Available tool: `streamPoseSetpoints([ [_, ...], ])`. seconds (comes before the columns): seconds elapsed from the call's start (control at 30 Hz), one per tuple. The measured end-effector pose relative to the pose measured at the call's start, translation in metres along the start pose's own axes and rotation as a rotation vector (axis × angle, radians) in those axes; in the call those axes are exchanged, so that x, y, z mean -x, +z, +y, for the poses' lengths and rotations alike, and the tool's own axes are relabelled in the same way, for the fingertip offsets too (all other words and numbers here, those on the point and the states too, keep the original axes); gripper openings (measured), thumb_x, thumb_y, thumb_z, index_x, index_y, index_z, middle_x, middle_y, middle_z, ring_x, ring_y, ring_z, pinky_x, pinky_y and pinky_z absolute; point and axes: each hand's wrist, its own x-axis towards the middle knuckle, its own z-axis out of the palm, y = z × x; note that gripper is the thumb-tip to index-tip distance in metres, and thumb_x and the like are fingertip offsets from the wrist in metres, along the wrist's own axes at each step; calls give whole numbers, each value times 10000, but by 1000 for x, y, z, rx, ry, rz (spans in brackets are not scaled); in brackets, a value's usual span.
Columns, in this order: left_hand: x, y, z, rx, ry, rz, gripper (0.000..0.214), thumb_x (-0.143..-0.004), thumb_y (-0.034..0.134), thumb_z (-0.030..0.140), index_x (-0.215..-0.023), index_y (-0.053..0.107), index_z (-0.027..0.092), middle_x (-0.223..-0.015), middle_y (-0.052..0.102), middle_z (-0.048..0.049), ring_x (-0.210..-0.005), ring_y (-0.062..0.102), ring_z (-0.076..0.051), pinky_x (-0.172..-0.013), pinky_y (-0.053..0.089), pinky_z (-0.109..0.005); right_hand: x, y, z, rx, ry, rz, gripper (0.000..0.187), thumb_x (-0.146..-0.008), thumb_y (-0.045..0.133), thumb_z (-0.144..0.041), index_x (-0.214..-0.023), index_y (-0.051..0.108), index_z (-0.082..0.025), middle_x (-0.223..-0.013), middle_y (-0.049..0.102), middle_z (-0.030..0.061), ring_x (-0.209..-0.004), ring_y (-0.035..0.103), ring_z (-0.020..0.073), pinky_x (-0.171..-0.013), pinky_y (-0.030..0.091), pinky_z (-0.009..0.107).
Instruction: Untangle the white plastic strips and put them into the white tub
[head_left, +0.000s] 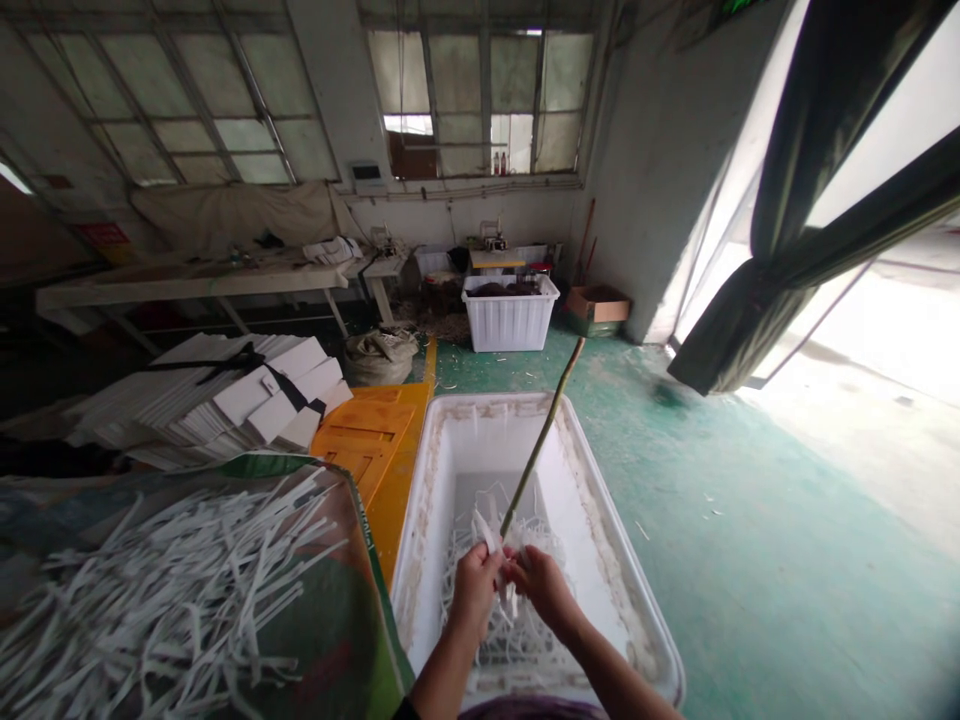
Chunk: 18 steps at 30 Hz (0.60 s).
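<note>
My left hand [474, 590] and my right hand [541, 588] meet over a white plastic tub [600, 500], fingers closed. Both grip the near end of a long thin green stick [541, 440] that slants up and away to the right. White paper strips [489, 528] are bunched at the stick's near end between my hands. More white strips [510, 640] lie in the tub's bottom below them.
A big sack [172, 590] full of white strips lies open at my left. Beyond it are an orange pallet [371, 440], stacks of white sheets [225, 395], a second white crate [510, 315], worktables and a green floor [712, 520] to the right.
</note>
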Motion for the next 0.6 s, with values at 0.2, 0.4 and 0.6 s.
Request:
streamPoseSetpoints([
  [0.2, -10, -19, 5, 1, 17, 141, 312, -577, 718, 347, -776, 645, 119, -641, 675, -32, -515, 595, -139, -490, 441, -234, -5, -32, 3, 104, 87, 144, 253, -681, 558, -410, -625, 458, -185, -464, 437, -56, -430, 384, 78, -436, 290, 221],
  [0.4, -27, -58, 23, 260, 65, 430, 309, -576, 729, 224, -851, 623, 130, -738, 689, -46, -476, 550, -77, -459, 395, -192, -7, -63, 2, -65, 184, 301, 390, -646, 527, -561, -628, 476, -174, -456, 385, -60, -399, 310, 64, -404, 185, 227],
  [0.6, -19, -47, 17, 64, 67, 340, 419, -538, 739, 461, -766, 597, 139, -687, 647, -23, -446, 489, -71, -402, 324, -191, -1, -48, -5, -214, 226, 223, 453, -625, 560, -610, -688, 475, -170, -477, 408, -68, -410, 355, 58, -423, 217, 205],
])
